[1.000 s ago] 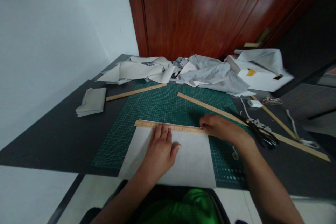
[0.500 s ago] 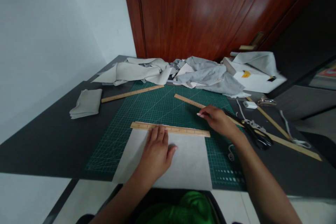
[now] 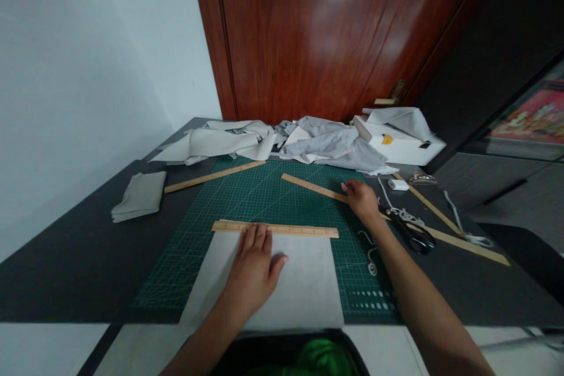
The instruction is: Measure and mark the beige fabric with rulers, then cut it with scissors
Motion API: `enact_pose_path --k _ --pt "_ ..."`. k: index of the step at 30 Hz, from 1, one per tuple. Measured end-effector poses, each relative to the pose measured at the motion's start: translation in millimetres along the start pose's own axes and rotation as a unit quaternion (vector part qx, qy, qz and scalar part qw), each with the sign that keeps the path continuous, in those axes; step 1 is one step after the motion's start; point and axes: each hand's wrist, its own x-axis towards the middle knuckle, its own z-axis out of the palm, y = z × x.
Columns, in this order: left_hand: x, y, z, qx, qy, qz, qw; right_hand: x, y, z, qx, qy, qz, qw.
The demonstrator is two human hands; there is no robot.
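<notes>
A short wooden ruler (image 3: pixel 304 231) lies across the far edge of a pale grey fabric piece (image 3: pixel 304 282) on the green cutting mat (image 3: pixel 259 200). My left hand (image 3: pixel 251 267) rests flat on the fabric, its fingertips pressing the ruler and its thumb out to the side. To the right, my right hand (image 3: pixel 362 201) hovers over or touches a long wooden ruler (image 3: pixel 311 187), thumb and fingers pinched together; whatever they hold is too small to see. Black-handled scissors (image 3: pixel 416 238) lie beside my right forearm, across the long ruler.
Crumpled grey fabric (image 3: pixel 326 141) and off-white fabric (image 3: pixel 229 140) line the table's back, beside a white box (image 3: pixel 405 144). Folded cloth (image 3: pixel 140 195) and another wooden ruler (image 3: pixel 215 176) lie left. White cord (image 3: pixel 372 264) curls on the mat; a small white block (image 3: pixel 399 185) sits right.
My right hand has moved slightly away, farther along the long ruler, uncovering more of the cord on the mat. The whole view has shifted; my left hand still presses the short ruler.
</notes>
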Motion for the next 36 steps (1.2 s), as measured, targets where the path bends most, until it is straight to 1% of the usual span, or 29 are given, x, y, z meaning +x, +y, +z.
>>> enact_pose_path --k 3,7,10,12,15,18,20,23,26,28,32,34,36 --pt "0.2 -0.4 -1.7 0.007 -0.012 -0.002 1.0 -3.5 -4.2 -2.2 -0.013 -0.001 0.01 1.0" --pt "1.0 -0.1 -6.7 0.021 -0.048 0.002 0.999 -8.4 -13.7 -7.6 0.002 0.005 0.016 1.0" --pt "2.1 -1.3 -7.7 0.028 -0.063 0.0 0.998 -14.0 -31.0 -11.1 0.049 -0.016 -0.015 0.999" --pt "3.4 -2.6 -7.0 0.032 -0.069 -0.005 0.997 -21.4 -48.6 -14.1 0.095 -0.059 -0.062 0.992" --pt "6.2 -4.0 -6.5 0.043 -0.081 -0.015 0.996 -37.9 -76.7 -22.6 0.156 -0.151 -0.145 0.965" --pt "8.8 -4.1 -7.6 0.048 -0.077 -0.025 0.996 -50.9 -92.2 -35.6 0.175 -0.226 -0.19 0.939" --pt "10.5 -3.9 -8.2 0.051 -0.07 -0.026 0.996 -52.6 -90.5 -43.6 0.167 -0.264 -0.192 0.93" --pt "14.7 -4.4 -8.3 0.054 -0.066 -0.026 0.996 -46.6 -73.7 -50.5 0.144 -0.326 -0.175 0.918" --pt "21.8 -6.4 -9.1 0.052 -0.069 -0.03 0.996 -40.7 -55.3 -50.5 0.12 -0.381 -0.166 0.901" --pt "27.0 -8.0 -11.1 0.046 -0.07 -0.024 0.996 -41.1 -49.8 -48.3 0.113 -0.405 -0.171 0.891" --pt "35.4 -9.6 -17.4 0.01 -0.07 0.026 0.997 -47.9 -54.8 -44.8 0.108 -0.42 -0.195 0.88" --pt "39.4 -9.3 -20.5 -0.014 -0.075 0.054 0.996 -50.3 -59.5 -45.7 0.109 -0.411 -0.206 0.881" --pt "45.4 -9.1 -23.1 -0.038 -0.083 0.07 0.993 -50.6 -62.6 -47.8 0.115 -0.39 -0.22 0.887"
